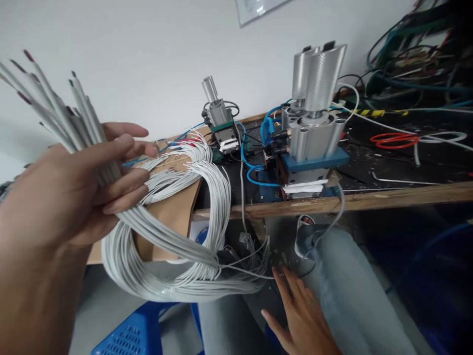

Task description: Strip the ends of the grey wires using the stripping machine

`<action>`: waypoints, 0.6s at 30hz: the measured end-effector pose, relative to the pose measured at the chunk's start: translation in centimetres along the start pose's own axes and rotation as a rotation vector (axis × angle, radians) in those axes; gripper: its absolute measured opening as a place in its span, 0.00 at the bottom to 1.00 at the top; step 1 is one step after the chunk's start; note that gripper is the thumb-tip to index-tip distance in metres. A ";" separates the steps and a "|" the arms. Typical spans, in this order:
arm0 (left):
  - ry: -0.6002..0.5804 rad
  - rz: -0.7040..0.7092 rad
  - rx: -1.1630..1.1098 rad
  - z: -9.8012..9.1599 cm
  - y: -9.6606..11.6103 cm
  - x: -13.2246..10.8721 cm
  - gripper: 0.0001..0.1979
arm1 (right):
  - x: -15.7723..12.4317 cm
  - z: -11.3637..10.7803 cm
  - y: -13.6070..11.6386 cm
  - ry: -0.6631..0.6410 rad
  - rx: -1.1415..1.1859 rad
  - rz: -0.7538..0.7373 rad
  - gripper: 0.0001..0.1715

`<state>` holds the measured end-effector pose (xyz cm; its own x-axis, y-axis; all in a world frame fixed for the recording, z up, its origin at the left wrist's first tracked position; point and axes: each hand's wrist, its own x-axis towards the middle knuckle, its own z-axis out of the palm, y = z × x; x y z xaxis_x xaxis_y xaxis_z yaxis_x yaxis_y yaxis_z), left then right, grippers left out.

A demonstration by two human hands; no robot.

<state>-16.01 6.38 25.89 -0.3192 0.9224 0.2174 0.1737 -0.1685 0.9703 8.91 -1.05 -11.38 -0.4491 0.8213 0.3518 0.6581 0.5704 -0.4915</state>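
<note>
My left hand (84,182) is wrapped round a thick bundle of white cables (162,235), raised at the left. Above the fist the cable ends fan out, several with dark or reddish tips. Below it the bundle drops and loops over the table edge toward my lap. At the lower middle, my right hand (299,310) is held over my legs with its fingers stretched out and nothing in them. Its fingertips are close to the loose cable ends (254,251); whether they touch cannot be told. More coiled white cables (218,197) lie across the table's left part.
A pneumatic machine with a blue base (314,143) stands at the table's front edge. A smaller pneumatic machine (219,116) is farther back. Blue hoses run between them. A red cable coil (394,141) lies right. Cardboard (173,219) covers the left; a blue stool (129,330) is below.
</note>
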 end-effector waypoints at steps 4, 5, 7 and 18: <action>-0.044 0.038 -0.001 0.1 0.4 0.2 0.13 | 3.3 0.2 -1.8 -0.097 0.119 -0.095 0.82; -0.043 0.032 -0.004 0.1 0.6 0.4 0.14 | 4.4 0.6 -2.2 -0.114 0.154 -0.125 0.86; -0.020 0.023 -0.009 0.0 1.1 1.0 0.15 | 6.2 1.9 -2.9 -0.125 0.211 -0.165 0.82; 0.226 0.008 -0.054 -3.8 4.8 4.9 0.13 | 4.2 8.2 -0.6 -0.007 0.251 -0.220 0.05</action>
<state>-20.26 8.78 32.04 -0.5199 0.8205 0.2375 0.1291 -0.1994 0.9714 1.70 2.10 -16.12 -0.5688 0.6779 0.4658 0.3761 0.7180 -0.5857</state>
